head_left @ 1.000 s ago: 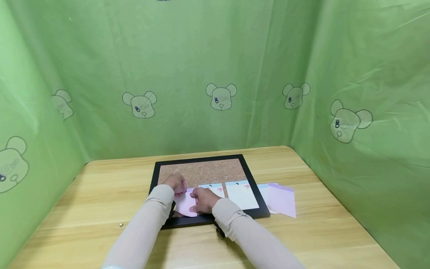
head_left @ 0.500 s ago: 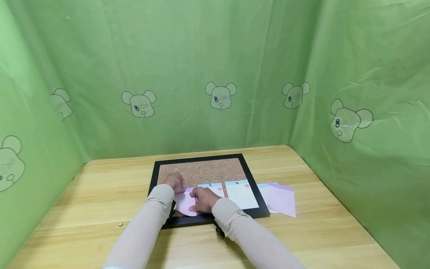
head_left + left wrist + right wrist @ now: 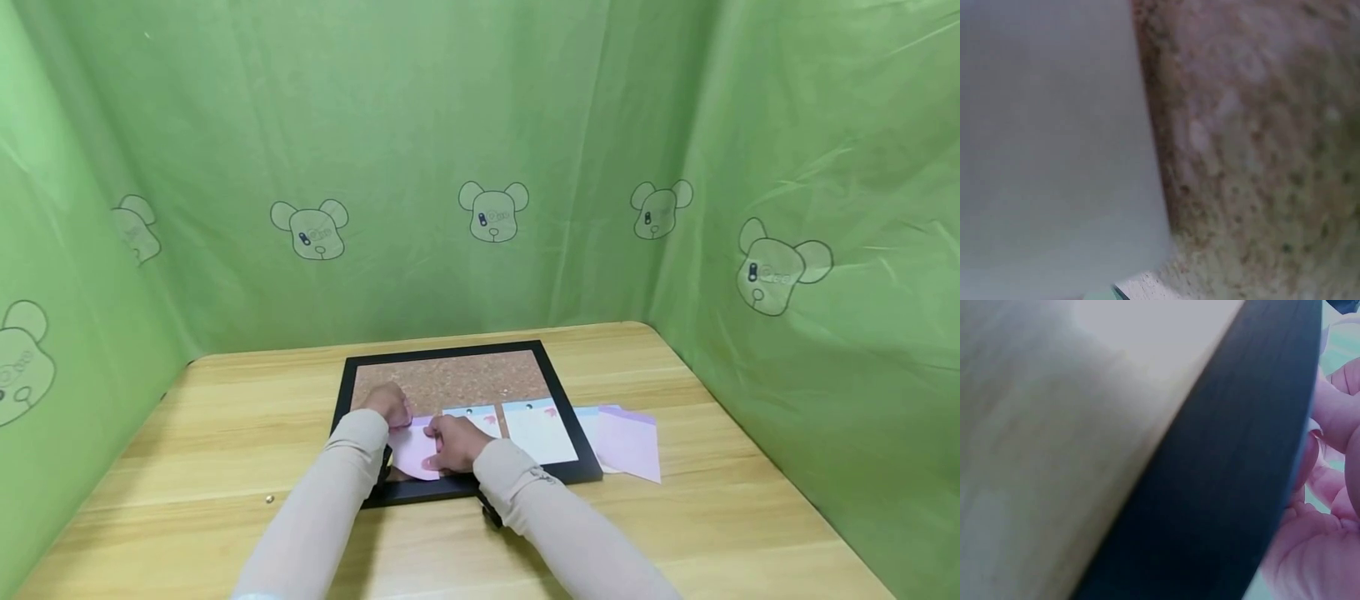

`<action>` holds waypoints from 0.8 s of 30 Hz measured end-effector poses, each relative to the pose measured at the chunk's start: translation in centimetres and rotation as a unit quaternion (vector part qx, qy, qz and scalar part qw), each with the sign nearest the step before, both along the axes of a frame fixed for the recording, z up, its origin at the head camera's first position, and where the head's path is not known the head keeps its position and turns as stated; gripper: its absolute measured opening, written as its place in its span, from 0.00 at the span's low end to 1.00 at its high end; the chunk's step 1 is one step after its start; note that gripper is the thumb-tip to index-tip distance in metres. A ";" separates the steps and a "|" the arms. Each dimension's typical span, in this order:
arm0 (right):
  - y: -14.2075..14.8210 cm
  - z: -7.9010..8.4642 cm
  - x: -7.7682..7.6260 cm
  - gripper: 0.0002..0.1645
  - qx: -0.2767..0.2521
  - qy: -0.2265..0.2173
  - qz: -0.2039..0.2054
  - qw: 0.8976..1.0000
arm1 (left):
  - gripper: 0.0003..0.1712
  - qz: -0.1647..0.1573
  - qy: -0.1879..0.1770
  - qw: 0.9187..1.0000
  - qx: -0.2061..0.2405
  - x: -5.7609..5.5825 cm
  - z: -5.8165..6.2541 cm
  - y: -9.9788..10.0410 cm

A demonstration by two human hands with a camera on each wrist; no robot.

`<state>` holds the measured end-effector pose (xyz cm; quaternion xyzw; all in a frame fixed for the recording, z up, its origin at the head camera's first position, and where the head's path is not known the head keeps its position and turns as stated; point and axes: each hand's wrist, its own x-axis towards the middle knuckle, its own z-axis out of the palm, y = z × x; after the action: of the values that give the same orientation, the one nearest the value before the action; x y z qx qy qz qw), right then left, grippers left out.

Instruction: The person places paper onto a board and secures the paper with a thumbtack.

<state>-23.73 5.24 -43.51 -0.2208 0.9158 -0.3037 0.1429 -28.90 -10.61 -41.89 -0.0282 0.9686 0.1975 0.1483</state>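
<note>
A corkboard in a black frame lies flat on the table. Over its lower left part is a sheet of purple note paper with a darker top band and a curved lower edge. My left hand is at the upper left of this sheet, fingers curled and fingertips right at the top band; I cannot tell whether they pinch something. My right hand holds the sheet's right edge, index finger near the top, thumb lower down. Right of it, two white sheets with blue tops, one partly behind the hand, each bear a round tack.
Beyond the frame's right side lie a loose purple sheet and a blue-topped sheet partly under it. One small shiny tack sits on the wooden table at the left. Green curtains enclose the back and sides.
Both hands stay at the purple sheet with hardly any movement. The whole head view has shifted up very slightly.
</note>
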 end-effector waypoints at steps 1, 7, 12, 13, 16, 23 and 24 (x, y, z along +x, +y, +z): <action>0.0 0.0 0.0 0.30 0.000 0.001 0.001 1.000 | 0.05 0.000 0.002 1.000 -0.002 0.0 0.0 0.0; 0.1 0.1 0.1 0.30 0.000 -0.002 0.002 1.000 | 0.04 -0.010 0.020 1.000 -0.016 0.4 0.1 -0.1; 0.1 0.1 0.1 0.30 -0.006 -0.012 0.000 1.000 | 0.05 -0.019 0.024 0.999 -0.015 0.7 0.2 -0.2; 0.1 0.1 0.1 0.30 -0.006 -0.012 0.000 1.000 | 0.05 -0.017 0.021 1.000 -0.012 0.7 0.2 -0.2; 0.1 0.1 0.1 0.30 -0.006 -0.012 0.002 1.000 | 0.04 -0.013 0.016 1.000 -0.012 0.7 0.2 -0.2; 0.1 0.4 0.1 0.30 -0.003 -0.004 0.009 1.000 | 0.07 0.000 0.000 1.000 -0.027 0.4 0.4 0.1; 0.1 0.4 0.1 0.30 -0.003 -0.002 0.010 1.000 | 0.07 -0.003 0.001 0.999 -0.035 0.4 0.5 0.1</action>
<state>-23.63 5.34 -43.13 -0.2294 0.9123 -0.3058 0.1467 -28.55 -10.51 -41.41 -0.0301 0.9752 0.1633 0.1465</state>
